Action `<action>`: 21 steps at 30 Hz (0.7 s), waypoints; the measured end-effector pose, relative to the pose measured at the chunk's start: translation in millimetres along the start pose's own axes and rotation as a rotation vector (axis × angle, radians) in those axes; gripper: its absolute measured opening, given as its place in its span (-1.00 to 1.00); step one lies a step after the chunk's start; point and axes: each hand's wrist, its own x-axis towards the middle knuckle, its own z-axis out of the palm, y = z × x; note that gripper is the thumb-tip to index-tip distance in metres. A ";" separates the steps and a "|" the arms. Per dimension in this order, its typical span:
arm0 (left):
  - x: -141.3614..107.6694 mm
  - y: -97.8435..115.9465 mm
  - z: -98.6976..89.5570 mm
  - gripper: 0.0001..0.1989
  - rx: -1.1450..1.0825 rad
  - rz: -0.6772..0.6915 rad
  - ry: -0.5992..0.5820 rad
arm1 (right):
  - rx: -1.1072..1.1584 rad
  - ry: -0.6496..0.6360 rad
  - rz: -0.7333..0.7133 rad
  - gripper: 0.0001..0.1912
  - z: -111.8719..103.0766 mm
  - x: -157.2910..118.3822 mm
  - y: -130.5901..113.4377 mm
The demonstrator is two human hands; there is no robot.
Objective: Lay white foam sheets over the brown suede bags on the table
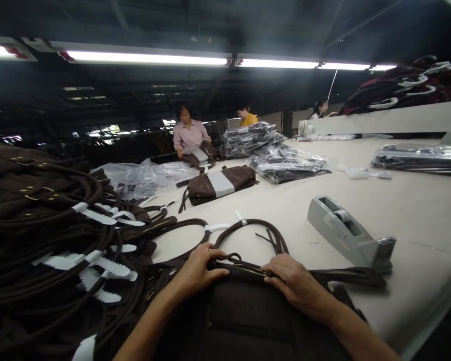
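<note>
Grip: left hand point(197, 271) and right hand point(295, 283) both closed on the zipped top edge of a dark brown bag point(244, 313).
Bag: on the table edge directly beneath the hands; brass zip point(248, 271) along its top.
Handles: loop point(251, 225) rising beyond, white paper strips point(218, 227) wrapped on it.
Left to handle: heap of unbagged brown bags point(48, 220) at left.
Finished: plastic-wrapped bundles point(278, 163) on the cream table point(409, 220), beside a grey tape dispenser point(348, 233).
</note>
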 end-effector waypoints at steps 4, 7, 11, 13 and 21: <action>0.7 20.2 11.3 -0.80 0.280 0.150 0.092 | 0.087 0.088 0.091 -0.94 0.2 1.7 -0.8; 3.5 25.6 16.3 -0.72 0.201 0.113 -0.003 | 0.070 0.073 0.115 -0.87 -2.9 8.1 -2.0; 10.3 18.9 21.5 -0.78 0.014 0.019 0.020 | 0.091 -0.028 0.127 -0.81 -3.5 28.7 3.2; 13.2 14.2 23.3 -0.78 -0.038 0.001 0.033 | 0.119 -0.093 0.115 -0.80 -0.5 43.9 6.9; 18.4 3.3 25.9 -0.66 -0.324 -0.085 -0.038 | 0.522 -0.265 0.209 -0.72 21.1 86.4 16.9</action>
